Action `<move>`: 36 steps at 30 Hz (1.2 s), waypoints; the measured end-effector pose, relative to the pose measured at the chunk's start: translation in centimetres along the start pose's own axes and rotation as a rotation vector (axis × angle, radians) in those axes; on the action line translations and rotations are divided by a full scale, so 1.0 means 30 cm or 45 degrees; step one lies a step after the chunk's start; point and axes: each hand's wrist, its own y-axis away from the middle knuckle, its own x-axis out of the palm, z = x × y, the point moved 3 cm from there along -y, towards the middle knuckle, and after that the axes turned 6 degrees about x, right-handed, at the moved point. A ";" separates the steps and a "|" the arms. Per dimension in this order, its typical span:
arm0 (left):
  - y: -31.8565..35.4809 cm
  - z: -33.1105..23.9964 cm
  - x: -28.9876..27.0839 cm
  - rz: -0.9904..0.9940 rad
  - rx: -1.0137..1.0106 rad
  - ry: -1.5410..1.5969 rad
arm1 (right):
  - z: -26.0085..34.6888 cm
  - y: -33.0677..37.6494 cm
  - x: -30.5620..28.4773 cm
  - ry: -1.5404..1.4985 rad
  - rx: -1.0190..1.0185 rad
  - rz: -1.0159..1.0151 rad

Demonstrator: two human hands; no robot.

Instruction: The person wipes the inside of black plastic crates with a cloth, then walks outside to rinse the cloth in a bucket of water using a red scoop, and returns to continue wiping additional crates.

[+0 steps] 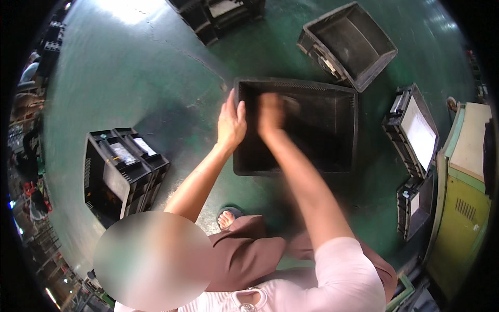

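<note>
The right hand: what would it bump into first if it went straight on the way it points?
Most likely the far wall of the black crate, near its left corner. The right hand is blurred and its depth unclear, so it might instead pass above that wall.

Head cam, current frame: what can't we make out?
Head view: bare right hand, smeared by motion blur; finger shape and any grip unclear.
Head view: pale greyish smear beside it, inside the rectangular black plastic crate; too blurred to identify.
Head view: black plastic crates at the top, cut off by the upper edge.
Head view: left upper arm, hidden by the grey blurred oval.
</note>
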 end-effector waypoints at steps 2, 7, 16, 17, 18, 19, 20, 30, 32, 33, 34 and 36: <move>0.006 0.018 0.015 0.003 -0.006 -0.012 | 0.125 0.047 0.067 0.217 -0.254 0.248; 0.004 0.024 -0.049 0.097 -0.239 0.151 | -0.265 -0.047 -0.174 0.254 -0.003 0.351; -0.014 -0.007 -0.002 0.069 -0.110 0.137 | 0.013 0.013 0.122 1.411 -0.625 0.036; -0.010 0.017 -0.005 0.041 -0.113 0.135 | 0.154 0.009 0.074 0.260 -0.291 -0.007; -0.019 0.038 -0.021 0.009 -0.102 0.129 | 0.177 -0.013 0.071 0.191 -0.228 0.263; -0.019 0.036 -0.016 -0.018 -0.100 0.142 | 0.138 -0.027 0.046 0.139 -0.227 0.237; -0.020 0.040 -0.024 0.002 -0.146 0.190 | 0.084 -0.042 0.023 0.084 -0.217 0.209; 0.013 -0.017 -0.018 0.051 -0.257 0.163 | -0.318 -0.078 -0.189 0.665 0.042 -0.180; 0.005 0.000 -0.001 0.000 -0.118 0.172 | -0.040 -0.044 -0.006 0.389 -0.100 -0.081; 0.004 -0.020 0.019 -0.003 -0.028 0.192 | 0.032 -0.014 0.077 0.392 -0.251 -0.322; 0.008 -0.012 0.018 0.007 -0.089 0.147 | 0.113 -0.023 0.097 0.268 -0.147 -0.200; -0.011 0.016 -0.005 -0.052 -0.021 0.107 | 0.156 -0.051 0.058 0.070 -0.238 -0.022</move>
